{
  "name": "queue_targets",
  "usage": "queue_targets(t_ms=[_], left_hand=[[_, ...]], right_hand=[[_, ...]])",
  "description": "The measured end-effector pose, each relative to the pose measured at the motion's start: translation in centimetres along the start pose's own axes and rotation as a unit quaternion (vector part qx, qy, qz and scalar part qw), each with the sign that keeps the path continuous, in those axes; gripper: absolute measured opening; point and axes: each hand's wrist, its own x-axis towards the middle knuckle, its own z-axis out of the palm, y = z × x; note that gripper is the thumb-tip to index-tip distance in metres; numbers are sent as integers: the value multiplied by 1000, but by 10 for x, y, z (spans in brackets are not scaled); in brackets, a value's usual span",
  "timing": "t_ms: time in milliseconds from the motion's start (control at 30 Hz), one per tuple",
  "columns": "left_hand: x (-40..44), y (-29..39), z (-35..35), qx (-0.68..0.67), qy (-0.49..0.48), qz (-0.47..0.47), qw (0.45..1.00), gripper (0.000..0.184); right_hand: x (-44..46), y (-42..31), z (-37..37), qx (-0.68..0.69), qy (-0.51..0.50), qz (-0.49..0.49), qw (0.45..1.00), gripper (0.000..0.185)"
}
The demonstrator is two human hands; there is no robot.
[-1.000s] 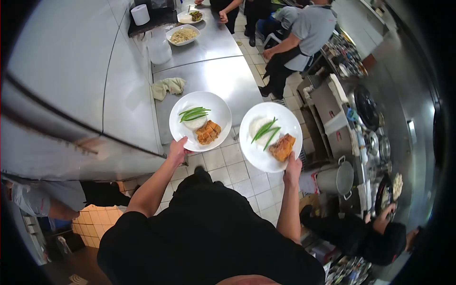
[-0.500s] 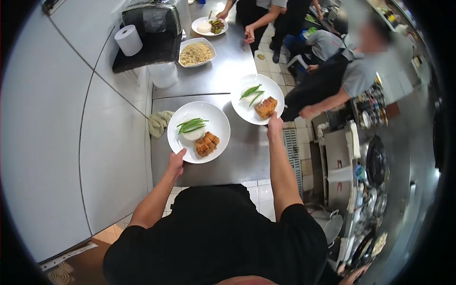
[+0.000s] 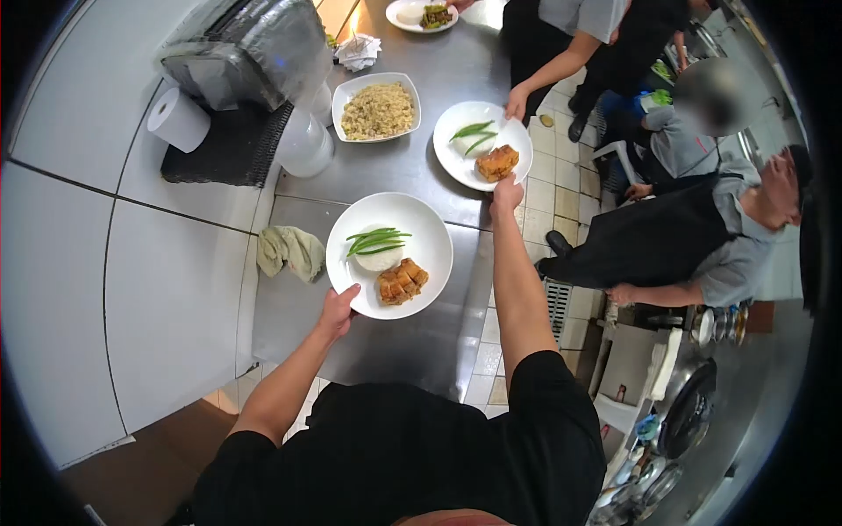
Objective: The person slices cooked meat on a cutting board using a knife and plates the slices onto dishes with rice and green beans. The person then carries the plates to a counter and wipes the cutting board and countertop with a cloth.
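My left hand (image 3: 338, 313) grips the lower left rim of a round white plate (image 3: 430, 228), thumb on top. On it lie white rice (image 3: 379, 256), green beans (image 3: 375, 240) and sliced browned meat (image 3: 403, 282). Farther forward and right, my right hand (image 3: 506, 195) is closed on the near edge of a second white plate (image 3: 445, 156). That one carries rice, a few green beans (image 3: 474, 131) and a browned meat piece (image 3: 498, 163). A co-worker's hand (image 3: 517, 102) is at this plate's far edge; whether it grips the rim I cannot tell.
A square white bowl of grainy food (image 3: 377, 110) stands on the steel counter (image 3: 303, 342), near a crumpled cloth (image 3: 289, 252) and a paper roll (image 3: 179, 120). Another plate (image 3: 399, 19) is at the far end. A person in a dark apron (image 3: 653, 232) stands right, by stacked pans (image 3: 688, 408).
My right hand has carried its plate forward, and a co-worker's hand has come to its far edge. My left hand still holds the other plate. The view has shifted.
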Motion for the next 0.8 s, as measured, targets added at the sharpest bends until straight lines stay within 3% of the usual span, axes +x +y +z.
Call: queue_targets(t_ms=[100,133,167,267,333,467,533,667,767,800], left_hand=[[3,-3,24,-8,15,11,1000,42],[15,-2,28,-3,10,-2,1000,42],[22,-1,33,0,12,-8,1000,42],[43,-6,50,19,17,-10,1000,41],[56,-8,64,22,13,-20,999,39],[87,-10,96,38,8,-28,999,33],[110,-13,108,55,-3,-37,998,30],[146,1,156,71,-16,-50,996,30],[176,4,179,62,-35,-53,996,30],[186,6,184,72,-37,-53,995,30]], right_hand=[[28,4,26,39,-19,9,999,50],[30,0,29,-3,0,22,1000,54],[12,-33,29,-13,-17,29,999,57],[39,-31,47,59,-143,79,985,60],[35,-60,35,18,-216,140,966,67],[45,-57,7,-6,-219,69,973,72],[37,-46,-19,-2,-212,48,976,66],[-4,-38,-68,-136,-209,-34,968,53],[1,17,-76,-140,-223,-59,963,46],[-6,10,-79,-112,-250,-12,962,43]])
